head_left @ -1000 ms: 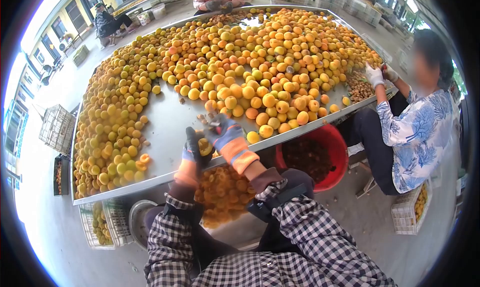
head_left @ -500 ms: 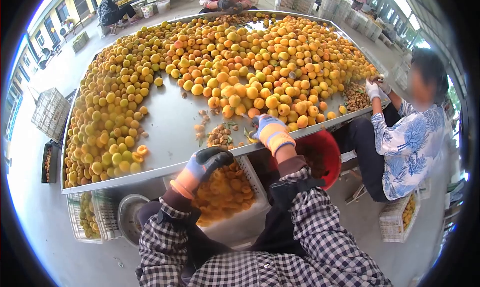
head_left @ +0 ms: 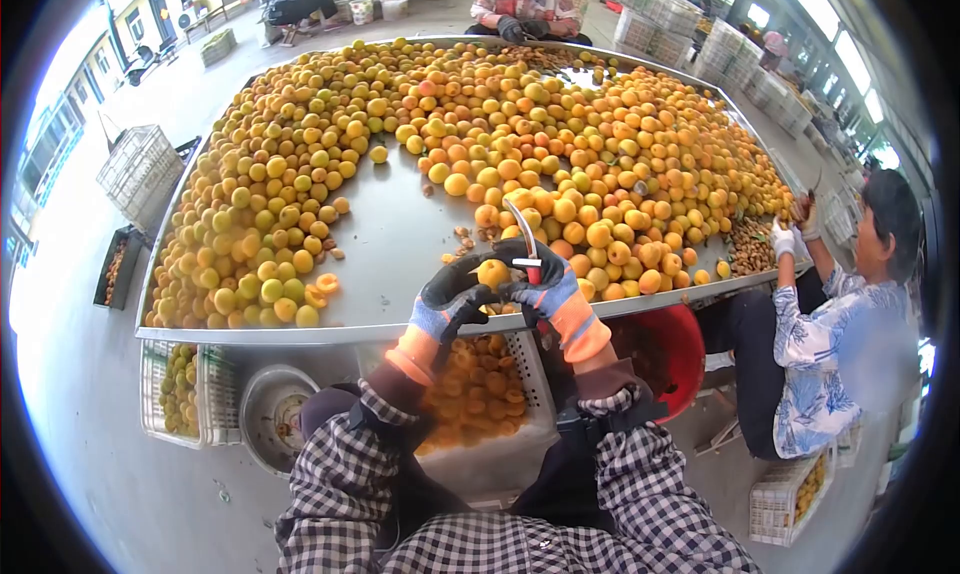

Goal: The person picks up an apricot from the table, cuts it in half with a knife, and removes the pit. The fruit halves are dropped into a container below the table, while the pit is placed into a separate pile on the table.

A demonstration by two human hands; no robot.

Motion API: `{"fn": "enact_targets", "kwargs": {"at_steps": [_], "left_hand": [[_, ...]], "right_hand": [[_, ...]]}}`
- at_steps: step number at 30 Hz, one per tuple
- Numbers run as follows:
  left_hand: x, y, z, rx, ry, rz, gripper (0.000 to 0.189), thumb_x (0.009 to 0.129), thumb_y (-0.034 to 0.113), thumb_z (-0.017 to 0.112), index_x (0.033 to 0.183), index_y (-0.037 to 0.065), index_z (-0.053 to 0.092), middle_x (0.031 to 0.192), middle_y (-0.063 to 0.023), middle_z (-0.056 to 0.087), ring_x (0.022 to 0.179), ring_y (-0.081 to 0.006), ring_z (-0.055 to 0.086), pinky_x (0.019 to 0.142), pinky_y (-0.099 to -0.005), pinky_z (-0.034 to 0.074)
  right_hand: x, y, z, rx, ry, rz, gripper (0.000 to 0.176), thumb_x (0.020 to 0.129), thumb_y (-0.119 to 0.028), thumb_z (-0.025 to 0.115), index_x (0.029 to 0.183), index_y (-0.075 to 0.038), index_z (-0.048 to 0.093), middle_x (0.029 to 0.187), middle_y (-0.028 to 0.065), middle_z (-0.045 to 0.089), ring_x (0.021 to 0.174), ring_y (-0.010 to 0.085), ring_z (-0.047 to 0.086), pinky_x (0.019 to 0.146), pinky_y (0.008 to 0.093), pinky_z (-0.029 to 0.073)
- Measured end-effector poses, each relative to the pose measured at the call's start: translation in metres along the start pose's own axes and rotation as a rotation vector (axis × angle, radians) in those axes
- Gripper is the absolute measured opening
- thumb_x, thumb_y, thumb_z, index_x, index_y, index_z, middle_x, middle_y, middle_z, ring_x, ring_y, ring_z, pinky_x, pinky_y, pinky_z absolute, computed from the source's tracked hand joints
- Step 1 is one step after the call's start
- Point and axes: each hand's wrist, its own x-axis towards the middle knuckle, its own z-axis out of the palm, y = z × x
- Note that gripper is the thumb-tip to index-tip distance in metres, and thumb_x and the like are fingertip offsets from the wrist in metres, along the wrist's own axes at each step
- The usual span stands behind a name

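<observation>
Just above the near edge of the metal table (head_left: 390,239), my two gloved hands are close together. My left hand (head_left: 440,302) pinches a yellow apricot (head_left: 491,273) between thumb and fingers. My right hand (head_left: 556,292) grips a knife with a red handle (head_left: 534,273) and a curved blade that points up beside the fruit. Under my hands, below the table edge, a white crate (head_left: 532,379) holds orange apricot halves (head_left: 485,374). Whole apricots (head_left: 600,154) are heaped across the table. A few pits lie behind my hands, partly hidden by them.
A red basin (head_left: 683,359) stands under the table at right, and a metal basin (head_left: 262,444) at left near a crate of fruit (head_left: 215,394). One co-worker (head_left: 840,334) sits at the right edge, another (head_left: 525,4) at the far side. Crates are stacked behind.
My left hand has risen from over the crate and now has an apricot. My right hand has drawn back from the pits on the table to meet it. The view has shifted.
</observation>
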Motion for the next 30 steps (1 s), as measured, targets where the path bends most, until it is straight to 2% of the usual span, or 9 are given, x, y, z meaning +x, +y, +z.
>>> {"fn": "enact_targets", "kwargs": {"at_steps": [6,10,12,15,16,22,26,27,30], "left_hand": [[0.001,-0.003,-0.008,0.025,0.005,0.089,0.052,0.081,0.007,0.070,0.129,0.001,0.050,0.110,-0.0067,0.062,0.093,-0.0138,0.060,0.076,-0.0255,0.050],[0.001,0.005,-0.005,0.010,0.016,0.180,0.048,0.083,0.012,0.068,0.127,0.002,0.051,0.106,-0.0051,0.062,0.088,-0.0117,0.059,0.073,-0.0248,0.050],[0.004,0.005,-0.017,-0.008,0.014,0.196,0.045,0.082,0.011,0.069,0.123,0.002,0.053,0.104,-0.0059,0.063,0.087,-0.0121,0.060,0.072,-0.0248,0.050],[0.006,0.010,-0.022,0.056,0.004,0.224,0.045,0.078,0.009,0.076,0.118,0.003,0.056,0.101,-0.0036,0.064,0.086,-0.0109,0.060,0.072,-0.0234,0.049],[0.007,0.010,-0.022,0.057,0.003,0.224,0.045,0.078,0.009,0.076,0.118,0.003,0.056,0.101,-0.0036,0.064,0.086,-0.0109,0.060,0.072,-0.0234,0.049],[0.008,0.012,-0.023,0.064,-0.016,0.272,0.048,0.075,0.011,0.078,0.117,0.004,0.056,0.097,-0.0029,0.064,0.082,-0.0093,0.059,0.067,-0.0218,0.048],[0.002,0.021,-0.022,0.015,-0.028,0.115,0.049,0.080,0.022,0.075,0.122,0.004,0.055,0.096,-0.0014,0.062,0.079,-0.0075,0.056,0.064,-0.0195,0.045],[0.001,0.023,-0.023,0.008,-0.042,0.026,0.050,0.083,0.026,0.073,0.123,0.004,0.054,0.097,-0.0010,0.061,0.079,-0.0068,0.055,0.064,-0.0185,0.043],[-0.005,0.028,-0.014,-0.069,-0.053,0.061,0.049,0.087,0.032,0.067,0.124,0.004,0.053,0.095,-0.0011,0.061,0.077,-0.0059,0.053,0.063,-0.0178,0.042]], "right_hand": [[-0.006,0.000,0.030,-0.131,0.042,-0.201,0.043,0.076,-0.001,0.074,0.116,-0.003,0.058,0.106,0.0061,0.066,0.097,0.0132,0.062,0.086,0.0273,0.050],[-0.015,-0.016,0.024,-0.445,0.101,-0.115,0.046,0.078,0.005,0.067,0.122,-0.001,0.053,0.114,0.0081,0.062,0.102,0.0125,0.059,0.087,0.0245,0.047],[-0.018,-0.011,0.023,-0.360,0.156,-0.207,0.026,0.084,-0.010,0.066,0.110,-0.006,0.059,0.093,0.0129,0.066,0.083,0.0261,0.066,0.073,0.0333,0.051],[-0.025,-0.015,0.025,-0.498,0.004,-0.104,0.022,0.086,-0.014,0.063,0.106,-0.005,0.059,0.089,0.0149,0.066,0.083,0.0326,0.065,0.072,0.0364,0.051],[-0.026,-0.015,0.027,-0.638,0.023,-0.189,0.021,0.087,-0.016,0.061,0.104,-0.004,0.060,0.088,0.0169,0.066,0.085,0.0353,0.063,0.071,0.0380,0.050],[-0.029,-0.004,0.031,-0.506,0.027,-0.187,0.020,0.085,-0.011,0.062,0.103,-0.003,0.060,0.090,0.0172,0.065,0.085,0.0364,0.062,0.071,0.0389,0.050],[-0.027,0.002,0.036,-0.495,0.030,-0.183,0.021,0.085,-0.010,0.062,0.104,-0.001,0.060,0.089,0.0177,0.065,0.082,0.0343,0.063,0.070,0.0368,0.050],[-0.024,0.006,0.036,-0.435,0.037,-0.148,0.021,0.086,-0.009,0.062,0.105,0.000,0.060,0.086,0.0169,0.065,0.079,0.0302,0.063,0.068,0.0351,0.049],[-0.024,0.002,0.035,-0.324,0.041,-0.029,0.020,0.088,-0.009,0.061,0.105,0.001,0.060,0.083,0.0150,0.064,0.075,0.0220,0.062,0.067,0.0320,0.048]]}}
